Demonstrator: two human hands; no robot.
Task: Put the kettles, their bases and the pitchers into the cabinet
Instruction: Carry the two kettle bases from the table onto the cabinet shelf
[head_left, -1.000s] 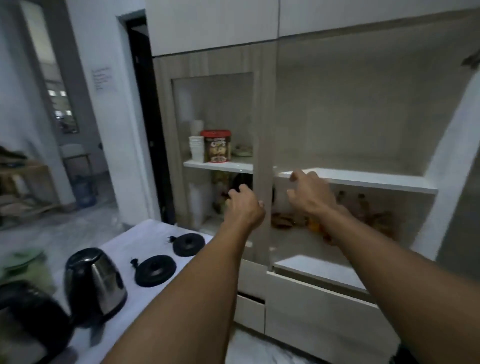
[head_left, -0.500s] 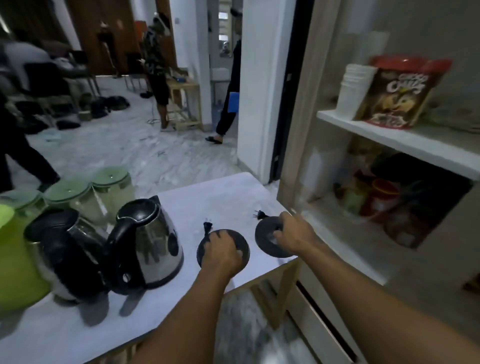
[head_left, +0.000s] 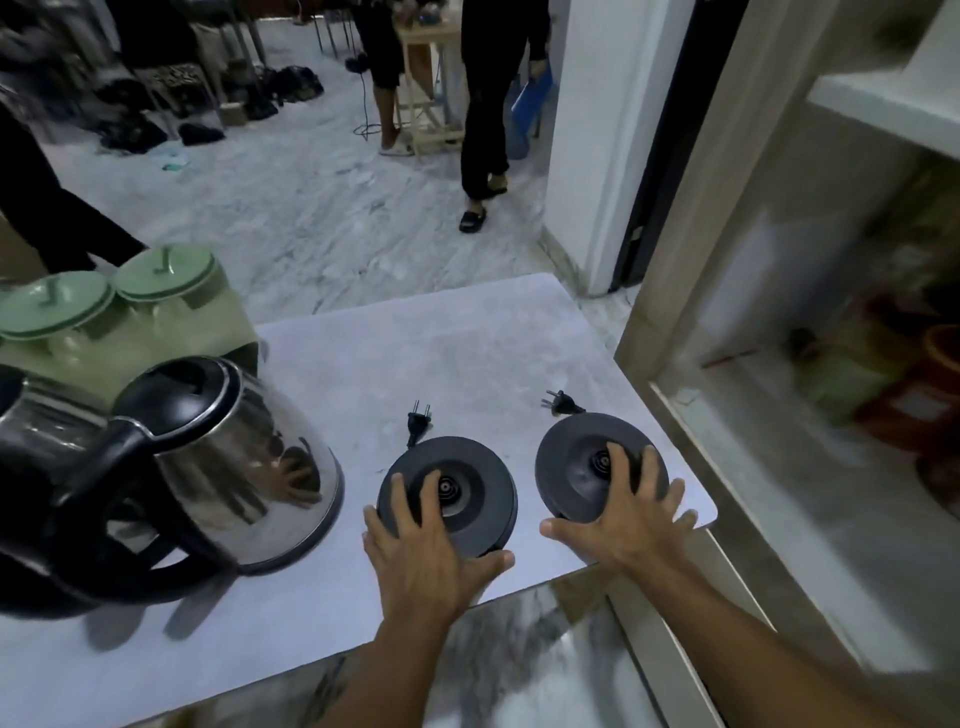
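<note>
White table holds it all: our left hand grips left base, right hand grips right base, kettles and pitchers untouched, nothing visibly in the blurry cabinet yet.

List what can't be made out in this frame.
Head view:
- Second kettle: cut off by the left edge, partly behind the front kettle.
- Pitchers: bodies behind the kettles; count unclear at the left edge.
- Cabinet shelf contents: motion-blurred, unidentifiable.
- Left hand on left base, right hand on right base: gripping or resting unclear; palms cover the near rims.
- Cords: only the plugs show.
</note>
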